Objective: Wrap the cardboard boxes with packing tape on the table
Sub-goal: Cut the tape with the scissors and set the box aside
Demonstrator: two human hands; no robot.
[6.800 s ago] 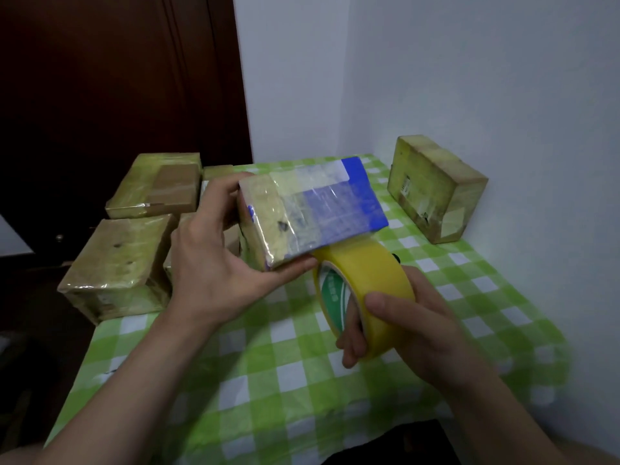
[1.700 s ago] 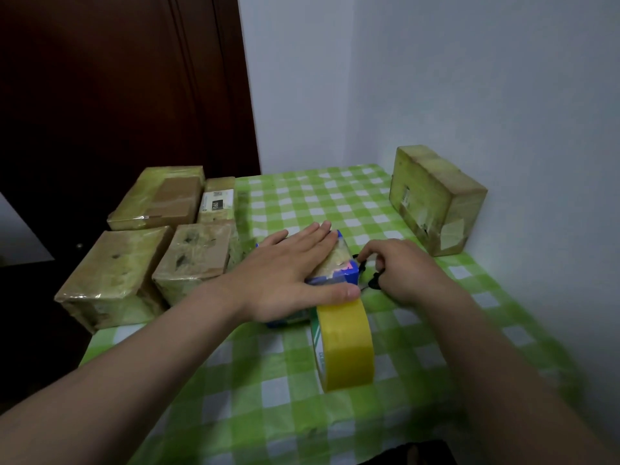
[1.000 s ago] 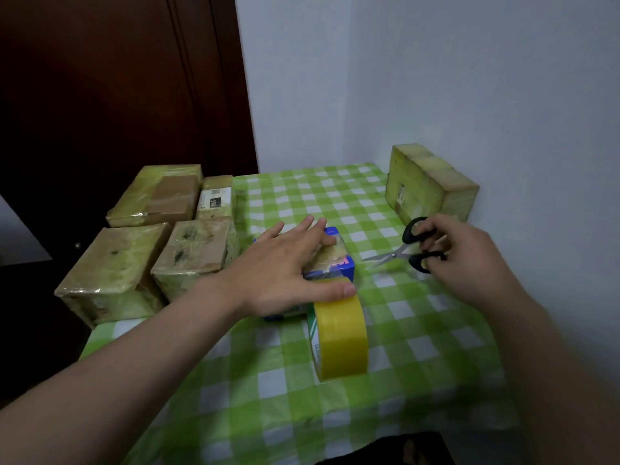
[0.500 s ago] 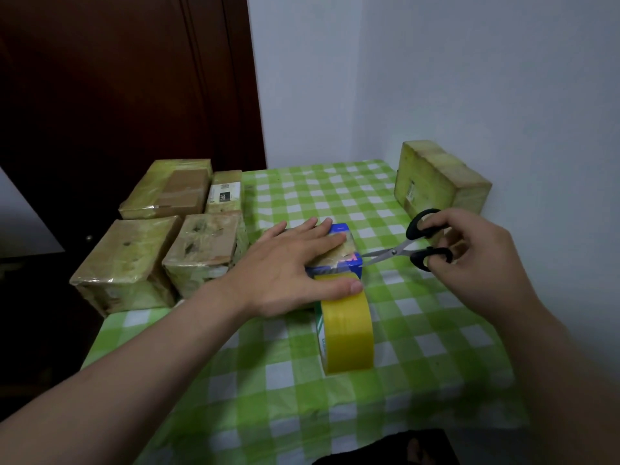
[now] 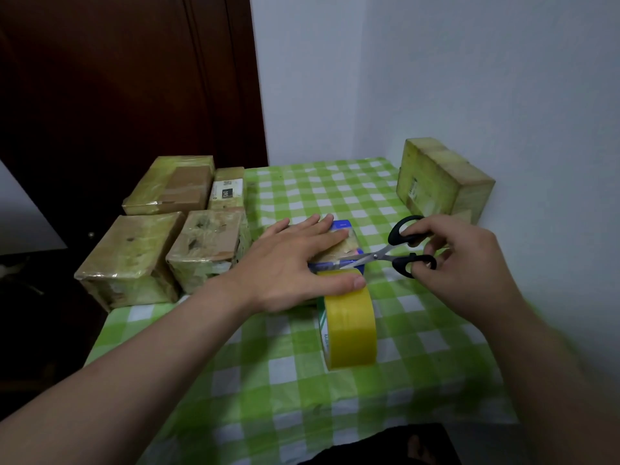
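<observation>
A small blue box [image 5: 345, 245], partly covered in tape, lies on the green checked table [image 5: 302, 380]. My left hand [image 5: 295, 266] presses flat on top of it, fingers straight, the thumb lying on the yellow tape roll [image 5: 349, 327] that stands on edge just in front of the box. My right hand [image 5: 459, 260] grips black-handled scissors [image 5: 392, 255]. Their blades are at the strip of tape between the box and the roll.
Several taped cardboard boxes sit along the table's left side, among them a near one [image 5: 131, 256] and one beside it [image 5: 208, 246]. Another taped box [image 5: 439, 179] stands against the white wall at the right. A dark wooden door is behind.
My right hand has brought the scissors leftward, from beside the far right box to the tape at the blue box's near end. My left hand has kept pressing on the box.
</observation>
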